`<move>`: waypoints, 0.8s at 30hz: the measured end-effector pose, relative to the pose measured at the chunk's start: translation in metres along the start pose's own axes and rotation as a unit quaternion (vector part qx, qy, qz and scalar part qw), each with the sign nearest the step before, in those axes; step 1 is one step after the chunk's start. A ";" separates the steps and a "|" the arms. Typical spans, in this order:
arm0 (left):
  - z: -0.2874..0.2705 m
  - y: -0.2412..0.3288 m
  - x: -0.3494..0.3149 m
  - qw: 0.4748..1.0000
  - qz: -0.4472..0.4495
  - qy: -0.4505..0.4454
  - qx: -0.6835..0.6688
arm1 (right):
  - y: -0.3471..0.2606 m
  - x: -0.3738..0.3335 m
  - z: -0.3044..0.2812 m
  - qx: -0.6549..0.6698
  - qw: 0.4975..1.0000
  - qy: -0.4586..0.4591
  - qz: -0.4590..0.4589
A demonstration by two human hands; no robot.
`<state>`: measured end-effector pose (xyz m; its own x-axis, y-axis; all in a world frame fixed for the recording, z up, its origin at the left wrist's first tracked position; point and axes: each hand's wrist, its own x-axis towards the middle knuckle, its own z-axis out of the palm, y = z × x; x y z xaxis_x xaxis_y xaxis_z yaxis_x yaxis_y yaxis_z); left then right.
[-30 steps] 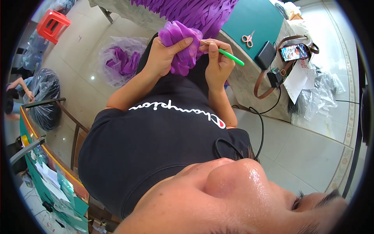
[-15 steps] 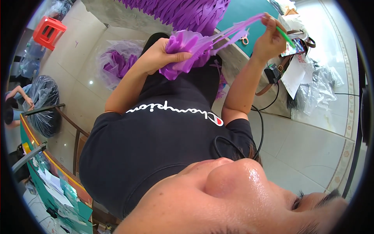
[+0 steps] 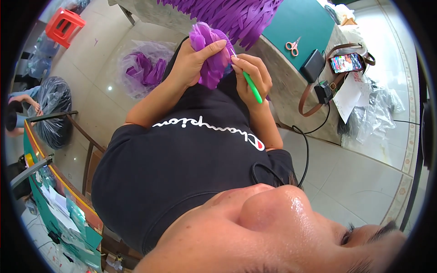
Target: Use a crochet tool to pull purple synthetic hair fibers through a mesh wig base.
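My left hand (image 3: 195, 61) is closed round a gathered bundle of glossy purple ribbon strips (image 3: 211, 68), its thumb pressed across the front. Close beside it, my right hand (image 3: 255, 75) grips a green-handled crochet hook (image 3: 253, 88), fingers pinched near its thin tip. That tip points at the right edge of the bundle, and my fingertips almost touch the ribbons there. Whether a loop sits on the hook is too small to tell. Beyond both hands, a thick mass of purple strips (image 3: 227, 18) hangs over the table edge.
On the green mat (image 3: 305, 22) lie scissors (image 3: 293, 47). A black power bank (image 3: 312, 65), a phone (image 3: 347, 63), a brown-strapped bag (image 3: 306, 104) and papers (image 3: 348, 98) are at the right. A plastic bag of purple strips (image 3: 145, 70) lies on the floor, a red stool (image 3: 65, 28) farther left.
My right hand has come down and left with the hook, from far out at the right to beside the bundle. The strips stretched between my hands are no longer drawn out.
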<state>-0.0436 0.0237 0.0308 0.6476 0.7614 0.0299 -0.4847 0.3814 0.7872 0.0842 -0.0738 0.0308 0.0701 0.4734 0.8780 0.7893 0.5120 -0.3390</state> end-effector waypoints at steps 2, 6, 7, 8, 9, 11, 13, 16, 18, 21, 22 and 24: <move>0.000 -0.001 0.000 1.000 0.002 -0.002 -0.001 | 0.001 -0.001 0.000 -0.015 0.999 -0.002 -0.031; -0.002 -0.003 0.000 1.000 0.007 -0.007 0.014 | 0.001 0.000 0.002 -0.035 0.998 -0.023 -0.048; -0.002 -0.004 0.000 1.000 0.006 -0.007 0.013 | 0.001 0.000 0.003 -0.050 0.997 -0.022 -0.049; -0.002 -0.004 -0.001 1.000 0.013 -0.002 0.012 | 0.001 0.000 0.004 -0.065 0.996 -0.021 -0.050; -0.001 -0.004 0.000 1.000 0.020 0.000 0.012 | 0.001 -0.001 0.005 -0.065 0.996 -0.020 -0.049; -0.001 -0.006 0.000 0.999 0.031 0.001 0.026 | 0.000 -0.002 0.006 -0.099 0.994 -0.012 -0.055; -0.003 -0.008 0.000 0.998 0.043 0.004 0.040 | -0.005 0.001 0.005 -0.114 0.993 -0.033 -0.017; -0.006 -0.010 0.000 0.966 0.124 0.035 0.224 | -0.007 0.003 0.002 -0.117 0.985 -0.089 0.086; -0.006 -0.009 0.001 0.967 0.118 0.047 0.221 | -0.010 0.008 -0.009 -0.022 0.961 -0.152 0.228; -0.005 -0.008 0.005 0.993 0.086 0.026 0.079 | -0.007 0.009 -0.022 0.278 0.888 0.030 0.365; -0.006 -0.009 0.004 0.993 0.084 0.021 0.077 | -0.007 0.011 -0.021 0.274 0.889 0.032 0.365; -0.006 -0.009 0.005 0.999 0.027 -0.027 0.035 | -0.004 0.019 -0.011 0.170 0.937 0.012 0.305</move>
<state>-0.0399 0.0271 0.0199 0.6533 0.7497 0.1055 -0.4793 0.3017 0.8242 0.0896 -0.0747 0.0524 0.4624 0.7380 0.4914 0.3579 0.3517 -0.8650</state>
